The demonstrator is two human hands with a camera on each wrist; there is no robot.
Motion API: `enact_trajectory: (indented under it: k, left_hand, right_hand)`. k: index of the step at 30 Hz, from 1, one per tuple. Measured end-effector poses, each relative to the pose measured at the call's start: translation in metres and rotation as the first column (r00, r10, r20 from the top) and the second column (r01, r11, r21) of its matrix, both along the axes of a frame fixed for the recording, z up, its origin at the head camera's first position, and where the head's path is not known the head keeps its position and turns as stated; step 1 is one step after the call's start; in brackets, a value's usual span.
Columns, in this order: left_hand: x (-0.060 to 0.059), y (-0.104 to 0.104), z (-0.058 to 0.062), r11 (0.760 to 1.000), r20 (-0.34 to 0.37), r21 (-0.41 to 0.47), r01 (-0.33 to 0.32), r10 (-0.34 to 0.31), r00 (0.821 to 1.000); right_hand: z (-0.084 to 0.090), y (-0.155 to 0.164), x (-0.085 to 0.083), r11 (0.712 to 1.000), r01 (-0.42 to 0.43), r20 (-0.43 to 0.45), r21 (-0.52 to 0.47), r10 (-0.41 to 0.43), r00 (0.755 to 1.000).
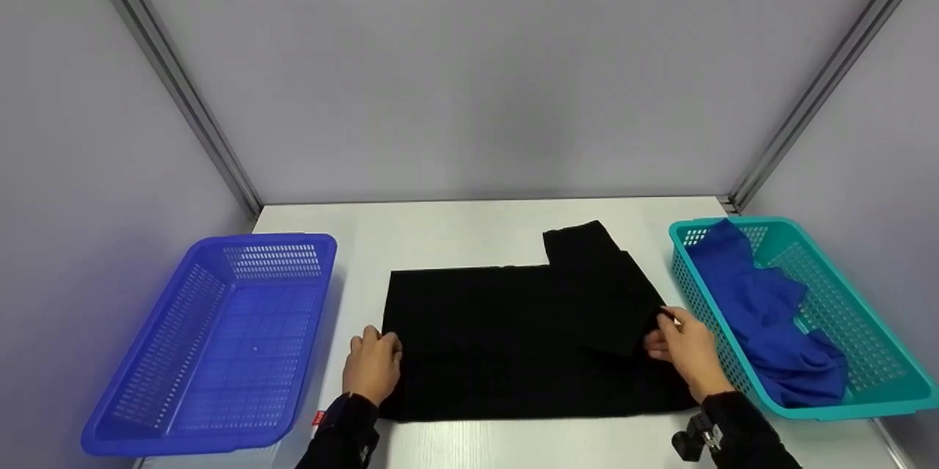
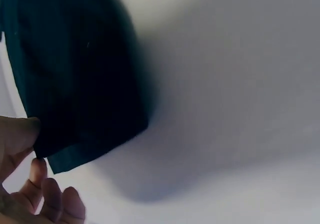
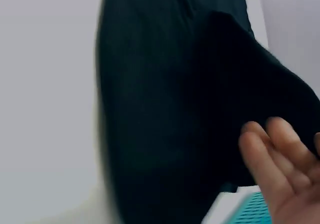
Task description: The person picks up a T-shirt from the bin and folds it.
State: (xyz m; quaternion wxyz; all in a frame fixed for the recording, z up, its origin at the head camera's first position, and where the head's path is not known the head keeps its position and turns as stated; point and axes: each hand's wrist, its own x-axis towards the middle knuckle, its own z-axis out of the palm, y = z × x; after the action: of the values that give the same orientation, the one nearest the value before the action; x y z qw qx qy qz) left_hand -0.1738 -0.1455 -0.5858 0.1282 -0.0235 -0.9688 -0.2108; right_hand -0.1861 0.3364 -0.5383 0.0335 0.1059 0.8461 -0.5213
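black garment laid flat mid-table between the blue basket and teal basket (blue cloth in it) | our left hand pinches its left edge | right hand grips the folded-over right side

A white table stands inside a booth of plain grey walls. The back wall rises just behind the table's far edge, and side walls close in at the left and at the right of the table. Two metal rails run up diagonally from the table's far corners, where the walls meet. The light is soft and even, slightly cool.
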Motion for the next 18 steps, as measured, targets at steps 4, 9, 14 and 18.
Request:
enact_trajectory:
  k: [4,9,14,18]
  left_hand:
    - [0.002,0.0,-0.006,0.998,-0.013,-0.031,-0.048,0.048,0.999]
    - [0.003,-0.001,-0.011,0.994,-0.083,-0.097,-0.044,0.036,0.996]
    - [0.008,0.007,-0.014,0.975,-0.018,-0.115,0.191,-0.194,0.981]
    - [0.014,0.009,-0.015,0.941,0.101,-0.061,0.334,-0.327,0.94]
  right_hand:
    - [-0.011,-0.001,0.004,0.986,-0.045,0.063,-0.161,0.056,0.996]
    - [-0.025,-0.003,0.011,0.997,-0.05,-0.012,-0.056,0.049,0.999]
    - [-0.036,-0.011,0.017,0.958,0.009,-0.113,0.286,0.024,0.993]
    - [-0.049,-0.018,0.021,0.875,-0.087,-0.143,0.477,0.175,0.974]
